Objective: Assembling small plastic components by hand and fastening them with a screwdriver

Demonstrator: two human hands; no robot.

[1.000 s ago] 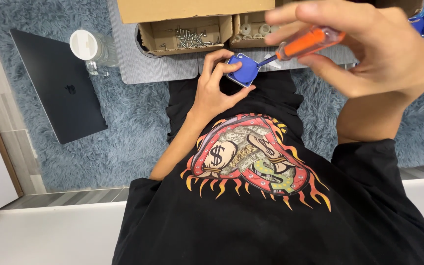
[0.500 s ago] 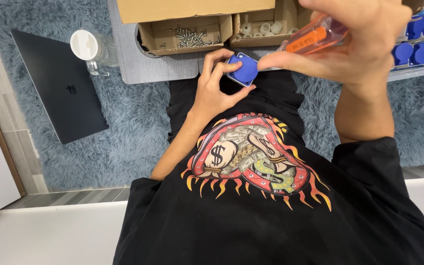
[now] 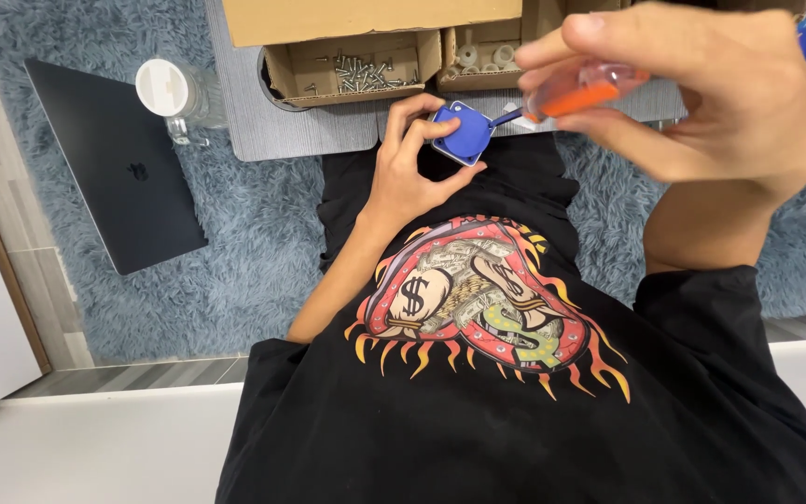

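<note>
Fluffy blue carpet (image 3: pixel 263 243) is spread under a low grey worktop (image 3: pixel 319 135). A small blue square part (image 3: pixel 462 133) is gripped by the left hand (image 3: pixel 412 168), just off the worktop's front edge, above the lap. An orange-handled screwdriver (image 3: pixel 576 93) is pinched in the right hand (image 3: pixel 701 103), and its tip is set against the part. A screw seems to be getting turned in. Steady holding and slow twisting are called for next. Screws are kept in a cardboard box (image 3: pixel 356 65) at the worktop's back.
</note>
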